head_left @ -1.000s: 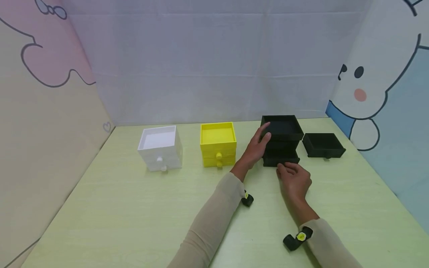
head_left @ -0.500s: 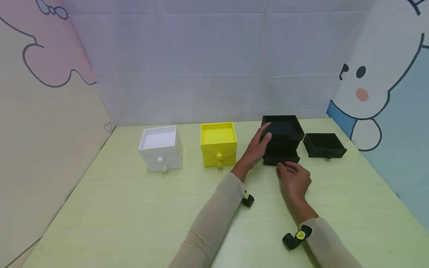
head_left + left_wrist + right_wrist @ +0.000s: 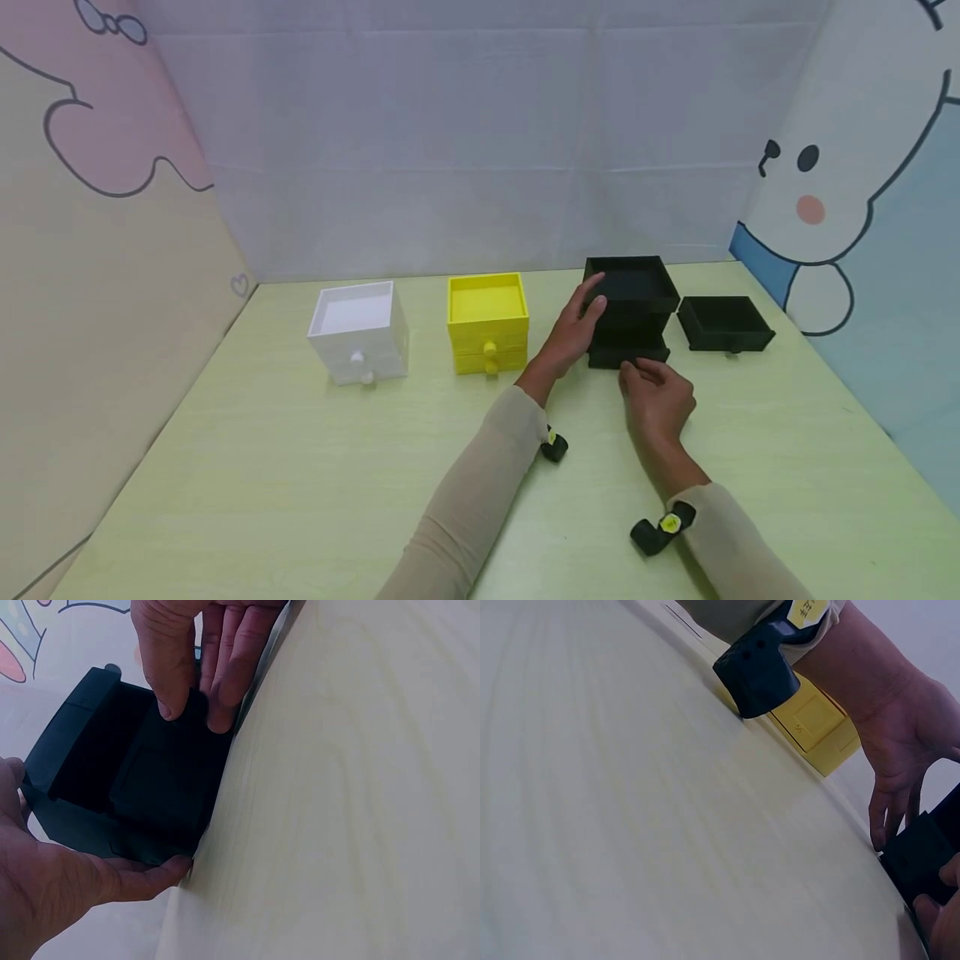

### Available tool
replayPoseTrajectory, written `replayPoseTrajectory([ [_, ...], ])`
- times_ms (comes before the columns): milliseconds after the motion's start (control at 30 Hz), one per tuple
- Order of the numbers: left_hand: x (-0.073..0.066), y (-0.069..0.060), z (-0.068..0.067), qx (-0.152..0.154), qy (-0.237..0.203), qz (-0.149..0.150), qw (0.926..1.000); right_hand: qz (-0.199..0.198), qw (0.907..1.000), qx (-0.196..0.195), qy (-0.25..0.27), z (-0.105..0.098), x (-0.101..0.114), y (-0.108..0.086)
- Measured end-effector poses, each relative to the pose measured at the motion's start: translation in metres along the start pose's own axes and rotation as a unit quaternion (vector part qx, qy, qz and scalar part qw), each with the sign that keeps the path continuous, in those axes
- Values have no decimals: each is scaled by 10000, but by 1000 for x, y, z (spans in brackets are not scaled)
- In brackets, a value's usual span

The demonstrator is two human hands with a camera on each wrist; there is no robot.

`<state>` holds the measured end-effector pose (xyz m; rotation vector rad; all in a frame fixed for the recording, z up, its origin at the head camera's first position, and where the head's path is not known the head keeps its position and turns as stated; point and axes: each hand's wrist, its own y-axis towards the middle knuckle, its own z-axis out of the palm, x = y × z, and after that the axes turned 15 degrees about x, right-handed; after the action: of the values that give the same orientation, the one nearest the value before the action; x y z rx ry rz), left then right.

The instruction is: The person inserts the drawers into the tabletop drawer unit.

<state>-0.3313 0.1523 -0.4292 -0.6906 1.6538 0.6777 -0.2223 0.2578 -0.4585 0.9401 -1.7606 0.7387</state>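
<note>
A black drawer cabinet (image 3: pixel 630 287) stands at the back right of the table, with its upper bay vacant and its lower drawer (image 3: pixel 611 357) sticking out slightly. My left hand (image 3: pixel 568 333) grips the cabinet's left side; in the left wrist view, this hand (image 3: pixel 60 892) spans the side from near the top edge down to the table. At the drawer's front is my right hand (image 3: pixel 660 404), pinching there between thumb and fingers. In the left wrist view, the right hand (image 3: pixel 202 652) covers the knob, so its exact grip is partly hidden.
A loose black drawer (image 3: pixel 725 325) lies right of the cabinet, close beside it. Left of the cabinet stand a yellow drawer cabinet (image 3: pixel 489 325) and a white drawer cabinet (image 3: pixel 360 333). A white cloth (image 3: pixel 480 150) hangs behind the table (image 3: pixel 300 492).
The lower black drawer has slid very slightly inward, and my right hand has moved forward a little with it. My left hand stays in place on the cabinet.
</note>
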Motion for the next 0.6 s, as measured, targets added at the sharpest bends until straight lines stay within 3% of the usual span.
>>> replayPoseTrajectory([
  [600,-2,-1,0,-28,6,-60,10000,192,9993,20,318,3,2,6],
])
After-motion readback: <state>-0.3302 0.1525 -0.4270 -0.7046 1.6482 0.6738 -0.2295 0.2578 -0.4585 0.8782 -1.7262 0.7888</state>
